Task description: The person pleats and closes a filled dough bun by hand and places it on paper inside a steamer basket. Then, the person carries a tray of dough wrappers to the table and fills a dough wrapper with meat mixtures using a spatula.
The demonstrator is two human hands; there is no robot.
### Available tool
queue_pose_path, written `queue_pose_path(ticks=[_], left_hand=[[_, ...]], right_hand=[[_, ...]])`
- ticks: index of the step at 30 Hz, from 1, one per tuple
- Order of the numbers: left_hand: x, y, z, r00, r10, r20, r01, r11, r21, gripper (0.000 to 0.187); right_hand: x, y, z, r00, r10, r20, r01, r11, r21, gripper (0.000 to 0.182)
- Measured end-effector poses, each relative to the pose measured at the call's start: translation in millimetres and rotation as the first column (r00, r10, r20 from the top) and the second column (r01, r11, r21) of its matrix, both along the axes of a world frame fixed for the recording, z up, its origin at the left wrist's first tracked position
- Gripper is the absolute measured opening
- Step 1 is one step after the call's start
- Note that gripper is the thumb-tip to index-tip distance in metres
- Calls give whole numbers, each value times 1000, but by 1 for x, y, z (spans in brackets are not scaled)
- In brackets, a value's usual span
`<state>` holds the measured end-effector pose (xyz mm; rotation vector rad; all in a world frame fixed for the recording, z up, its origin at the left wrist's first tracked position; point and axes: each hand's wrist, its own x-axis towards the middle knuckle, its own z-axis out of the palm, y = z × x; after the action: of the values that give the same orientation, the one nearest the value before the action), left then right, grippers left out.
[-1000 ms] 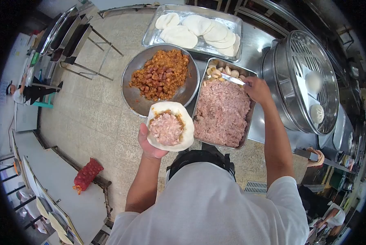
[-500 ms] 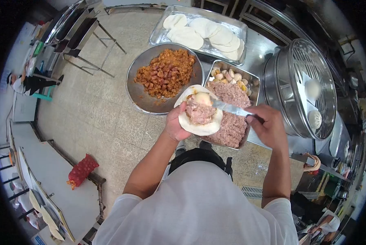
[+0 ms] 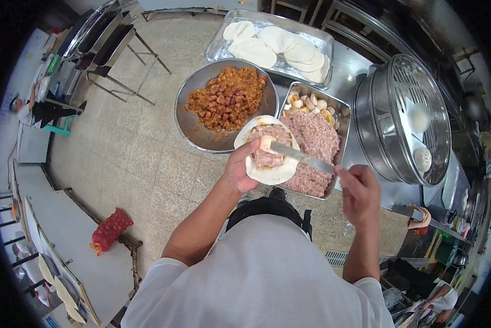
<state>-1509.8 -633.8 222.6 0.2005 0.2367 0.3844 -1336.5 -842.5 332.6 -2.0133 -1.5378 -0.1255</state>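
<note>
My left hand (image 3: 241,168) holds a round dough wrapper (image 3: 281,174) with pink minced meat (image 3: 267,158) heaped on it. A pale egg piece (image 3: 266,143) sits at the meat's left side, against my left thumb. My right hand (image 3: 360,194) is closed round the handle end of a flat metal spatula (image 3: 305,158), whose tip touches or nearly touches the egg piece. Below and to the right is a metal tray (image 3: 344,115) of minced meat, with egg pieces (image 3: 311,102) at its far end. A steel bowl (image 3: 184,112) of reddish-brown chunky filling stands to the left.
Several flat dough wrappers (image 3: 253,52) lie in a shallow metal tray (image 3: 215,49) at the back. Stacked steamers (image 3: 374,120) stand on the right, with buns (image 3: 422,159) on the rack. A red net sack (image 3: 111,229) is at the lower left. Another person (image 3: 29,112) is far left.
The egg piece has shifted left and down over the meat, up to my left thumb. My right hand has moved slightly down, and the spatula's tip has followed the egg piece left.
</note>
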Motion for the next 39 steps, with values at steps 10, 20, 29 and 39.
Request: queue_pose_path(ticks=[10, 20, 29, 39], left_hand=[[-9, 2, 17, 994, -12, 106, 19, 998, -68, 64], [-37, 6, 22, 979, 38, 202, -41, 999, 11, 72], [-35, 14, 15, 976, 60, 210, -56, 998, -26, 74], [-40, 14, 6, 993, 50, 106, -53, 998, 28, 67]], right_hand=[[-15, 11, -27, 1000, 2, -26, 0, 998, 68, 44], [-8, 9, 2, 988, 151, 8, -152, 986, 64, 41], [-57, 11, -33, 948, -33, -316, 59, 996, 72, 38], [36, -28, -7, 867, -310, 389, 497, 586, -640, 22]])
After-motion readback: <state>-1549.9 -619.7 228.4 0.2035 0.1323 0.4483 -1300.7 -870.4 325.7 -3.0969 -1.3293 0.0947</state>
